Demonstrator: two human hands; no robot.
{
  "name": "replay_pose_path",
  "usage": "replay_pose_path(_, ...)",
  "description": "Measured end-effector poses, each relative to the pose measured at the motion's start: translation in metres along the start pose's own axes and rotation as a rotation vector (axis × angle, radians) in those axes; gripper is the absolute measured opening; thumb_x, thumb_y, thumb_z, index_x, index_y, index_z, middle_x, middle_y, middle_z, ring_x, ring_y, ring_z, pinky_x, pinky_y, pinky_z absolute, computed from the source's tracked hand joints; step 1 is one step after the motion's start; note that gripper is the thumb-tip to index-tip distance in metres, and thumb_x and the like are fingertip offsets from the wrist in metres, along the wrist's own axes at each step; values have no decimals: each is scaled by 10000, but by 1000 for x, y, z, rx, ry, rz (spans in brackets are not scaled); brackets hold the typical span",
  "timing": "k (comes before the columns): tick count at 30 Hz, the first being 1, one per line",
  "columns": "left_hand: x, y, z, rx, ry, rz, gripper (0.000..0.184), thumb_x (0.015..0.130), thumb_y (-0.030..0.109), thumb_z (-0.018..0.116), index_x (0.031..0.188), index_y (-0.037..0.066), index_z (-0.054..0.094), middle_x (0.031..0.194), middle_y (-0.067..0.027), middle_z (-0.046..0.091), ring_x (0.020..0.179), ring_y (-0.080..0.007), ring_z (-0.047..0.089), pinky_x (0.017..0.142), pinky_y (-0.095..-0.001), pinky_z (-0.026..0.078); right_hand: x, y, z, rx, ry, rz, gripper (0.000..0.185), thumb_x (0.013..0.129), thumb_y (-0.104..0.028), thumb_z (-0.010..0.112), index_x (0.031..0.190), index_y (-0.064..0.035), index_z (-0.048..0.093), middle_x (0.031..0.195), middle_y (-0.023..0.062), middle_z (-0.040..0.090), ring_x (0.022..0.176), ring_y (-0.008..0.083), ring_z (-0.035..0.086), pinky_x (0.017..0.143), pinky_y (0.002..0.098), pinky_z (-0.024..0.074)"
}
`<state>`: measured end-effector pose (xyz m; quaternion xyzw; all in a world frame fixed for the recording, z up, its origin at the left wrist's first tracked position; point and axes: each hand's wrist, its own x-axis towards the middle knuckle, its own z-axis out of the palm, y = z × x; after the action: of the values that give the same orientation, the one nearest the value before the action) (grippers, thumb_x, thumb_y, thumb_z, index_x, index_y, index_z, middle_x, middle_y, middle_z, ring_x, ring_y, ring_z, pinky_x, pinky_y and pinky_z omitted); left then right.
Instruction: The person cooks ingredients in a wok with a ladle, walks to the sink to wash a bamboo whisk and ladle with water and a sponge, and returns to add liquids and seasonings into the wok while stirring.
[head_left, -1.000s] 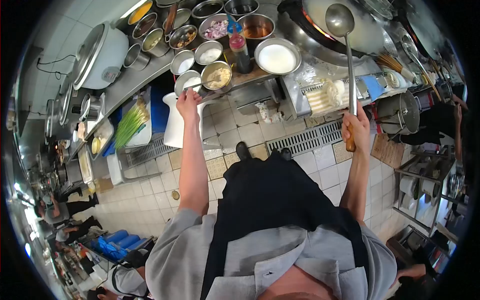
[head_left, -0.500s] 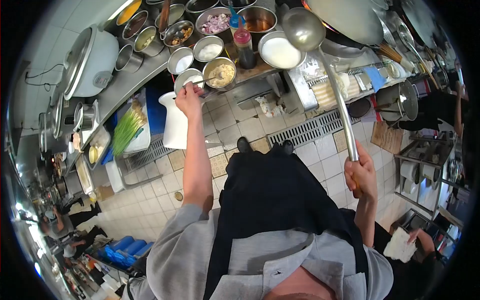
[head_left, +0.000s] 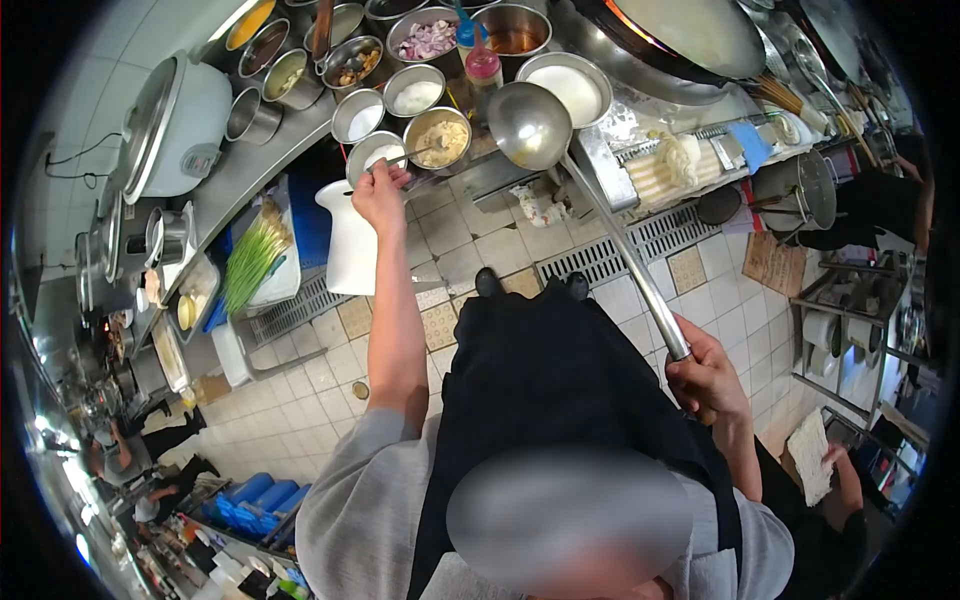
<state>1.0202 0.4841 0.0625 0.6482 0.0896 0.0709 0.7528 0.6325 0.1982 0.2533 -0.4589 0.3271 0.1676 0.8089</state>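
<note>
My left hand (head_left: pixel 380 192) pinches the handle of a small spoon (head_left: pixel 415 153). The spoon's far end rests in a bowl of pale yellowish paste (head_left: pixel 440 143), and the hand is just beside a bowl of white powder (head_left: pixel 366 158). My right hand (head_left: pixel 708 370) is wrapped round the wooden handle end of a long metal ladle (head_left: pixel 531 126). The ladle's bowl hangs near the counter edge, just below a bowl of white contents (head_left: pixel 568 92) and right of the paste bowl. Two squeeze bottles, one with a pink top (head_left: pixel 482 66), stand behind it.
A large wok (head_left: pixel 700 35) sits over flame at the top right. Bowls of chopped onion (head_left: pixel 428 38) and brown sauce (head_left: pixel 510 40) line the counter. Green stalks (head_left: pixel 257 258) lie on a tray at left. Another person's hand (head_left: pixel 836 455) holds a pale slab at lower right.
The ladle's bowl has swung left and down from the wok to the ingredient bowls, while my right hand has moved down toward my body. My left hand has kept hold of the spoon.
</note>
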Motion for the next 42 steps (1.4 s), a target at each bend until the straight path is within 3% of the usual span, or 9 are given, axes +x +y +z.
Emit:
replay_pose_path(5,-2,-1,0,21,-25,-31,242,933,131,568,941,-107,612,815,-165,657,629,-198,649,587,-292,563,4,1,7,11,-52,26,750,786,14,589,1473,-16,288,616,-2,508,357,56,407,317,194,368)
replay_pose_path(20,0,10,-2,-114,43,-58,227,924,117,569,900,-105,610,773,-153,649,603,-187,638,552,-300,561,8,6,20,59,-36,32,726,801,16,596,1467,-33,313,608,-14,498,366,53,428,328,184,386)
replay_pose_path(32,-14,44,-11,-9,-32,-5,258,954,134,546,1006,-108,616,795,-154,646,640,-180,638,587,-295,567,15,3,27,38,-60,34,736,786,11,593,1466,-27,316,601,-5,508,362,56,446,335,177,399)
replay_pose_path(35,-35,64,2,-19,-156,-20,261,961,136,539,1017,-106,619,801,-149,649,641,-174,639,592,-292,564,16,3,28,44,-52,29,733,785,14,588,1464,-23,317,603,-3,511,363,54,445,336,174,401)
replay_pose_path(42,-3,63,24,162,-11,332,263,959,144,543,1012,-93,645,797,-121,675,656,-149,656,603,-271,546,11,0,29,65,-53,24,739,770,38,584,1459,-12,320,631,7,529,359,64,450,331,187,401)
